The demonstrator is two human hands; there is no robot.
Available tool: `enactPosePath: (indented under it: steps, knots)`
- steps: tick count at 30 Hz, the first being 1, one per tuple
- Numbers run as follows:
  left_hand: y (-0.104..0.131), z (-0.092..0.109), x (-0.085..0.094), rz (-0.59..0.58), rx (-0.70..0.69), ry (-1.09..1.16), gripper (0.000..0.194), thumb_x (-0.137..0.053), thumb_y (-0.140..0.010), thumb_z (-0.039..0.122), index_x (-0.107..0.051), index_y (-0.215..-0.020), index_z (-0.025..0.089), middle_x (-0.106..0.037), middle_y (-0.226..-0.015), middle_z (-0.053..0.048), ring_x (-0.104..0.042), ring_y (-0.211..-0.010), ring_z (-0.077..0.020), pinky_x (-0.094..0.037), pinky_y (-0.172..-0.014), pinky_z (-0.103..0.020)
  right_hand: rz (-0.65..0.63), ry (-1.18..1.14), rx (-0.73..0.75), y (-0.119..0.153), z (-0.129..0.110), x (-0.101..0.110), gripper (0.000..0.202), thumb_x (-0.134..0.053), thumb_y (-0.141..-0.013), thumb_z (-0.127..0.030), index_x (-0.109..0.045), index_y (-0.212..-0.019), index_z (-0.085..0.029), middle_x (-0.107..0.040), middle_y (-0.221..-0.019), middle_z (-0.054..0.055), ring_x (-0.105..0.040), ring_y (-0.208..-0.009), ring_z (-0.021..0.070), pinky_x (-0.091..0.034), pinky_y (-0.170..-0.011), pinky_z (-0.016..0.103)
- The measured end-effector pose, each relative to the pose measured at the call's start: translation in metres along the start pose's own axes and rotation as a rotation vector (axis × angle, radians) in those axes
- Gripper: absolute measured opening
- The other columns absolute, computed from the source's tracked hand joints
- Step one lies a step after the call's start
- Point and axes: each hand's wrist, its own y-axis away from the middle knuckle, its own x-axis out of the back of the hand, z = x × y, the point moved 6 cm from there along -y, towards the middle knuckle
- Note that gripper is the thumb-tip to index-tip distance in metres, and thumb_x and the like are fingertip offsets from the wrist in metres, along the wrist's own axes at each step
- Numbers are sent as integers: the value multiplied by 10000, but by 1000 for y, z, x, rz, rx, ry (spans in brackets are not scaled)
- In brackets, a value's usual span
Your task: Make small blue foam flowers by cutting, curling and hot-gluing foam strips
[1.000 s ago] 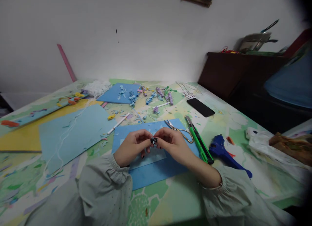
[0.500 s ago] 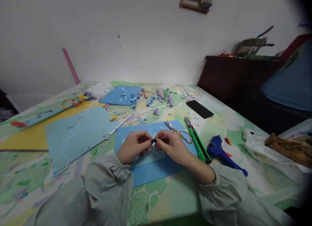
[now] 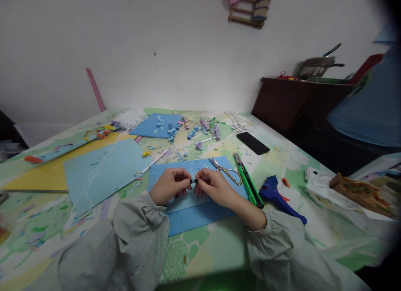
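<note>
My left hand (image 3: 171, 185) and my right hand (image 3: 216, 186) face each other over a light blue foam sheet (image 3: 184, 204), which lies on a darker blue sheet (image 3: 200, 220). Both are closed in a pinch, thumb against fingers. Their tips nearly meet around something tiny that I cannot make out; dark spots show at the thumb tips. Gold-handled scissors (image 3: 226, 170) lie just beyond my right hand. A green utility knife (image 3: 249, 182) and a blue glue gun (image 3: 280, 199) rest to its right.
Small rolled foam figures (image 3: 194, 131) and scraps lie at the back. A black phone (image 3: 253, 143) is at right, near wrapped food (image 3: 360, 192). Another light blue sheet (image 3: 106, 169) and a white stick (image 3: 155, 161) lie left. Someone in blue (image 3: 366, 98) is at far right.
My fingertips have drawn slightly apart, with both hands still pinching. The view has tilted up and turned a little, shifting the things on the right leftward.
</note>
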Motion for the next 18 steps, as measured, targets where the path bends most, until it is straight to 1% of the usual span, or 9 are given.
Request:
enactPosePath:
  steps: [2,4,7,9,11,14,18]
  knots:
    - [0,0,2,14,5,-14,102,-577,-617,211,-590,-672,127,-590,-522,11,-478,-401,-76,-324,-350,-166,20,-2,-1,-1,1,2,130,-421,-765,-94,-506,-800,-187,-599,-607,-19,-562,-521,100,-422,-499,209]
    - [1,2,4,36,11,-33,102,-578,-612,207,-604,-664,123,-597,-520,5,-476,-403,-77,-321,-355,-166,70,35,-7,-2,2,8,139,-427,-752,-92,-517,-801,-186,-602,-601,-21,-559,-513,102,-413,-496,212]
    - [1,3,10,66,33,-67,110,-589,-605,198,-628,-664,114,-605,-513,-2,-465,-404,-70,-317,-366,-163,184,181,24,-2,-1,19,144,-457,-734,-94,-561,-783,-181,-603,-598,-19,-546,-522,108,-397,-514,223]
    - [0,1,15,93,56,-86,121,-592,-603,194,-639,-675,109,-612,-516,-5,-458,-401,-67,-315,-370,-163,222,302,80,-1,-5,23,131,-494,-731,-103,-593,-764,-181,-607,-617,-9,-537,-552,115,-389,-544,234]
    - [-2,-2,21,124,77,-102,127,-589,-602,192,-643,-681,109,-616,-518,-5,-454,-397,-67,-320,-372,-166,214,410,135,-1,-8,20,122,-527,-728,-103,-614,-760,-183,-616,-661,5,-534,-604,127,-388,-586,247]
    - [-6,-9,30,178,95,-99,130,-582,-597,192,-642,-686,118,-613,-513,6,-448,-394,-70,-323,-368,-170,181,529,179,1,-9,11,141,-554,-725,-77,-629,-790,-177,-606,-730,24,-531,-713,152,-392,-671,270]
    - [-11,-20,37,217,120,-57,150,-572,-598,193,-631,-715,120,-614,-520,12,-459,-393,-71,-322,-360,-169,118,610,204,2,-6,-4,185,-559,-757,-80,-638,-894,-175,-585,-842,55,-507,-853,176,-392,-760,289]
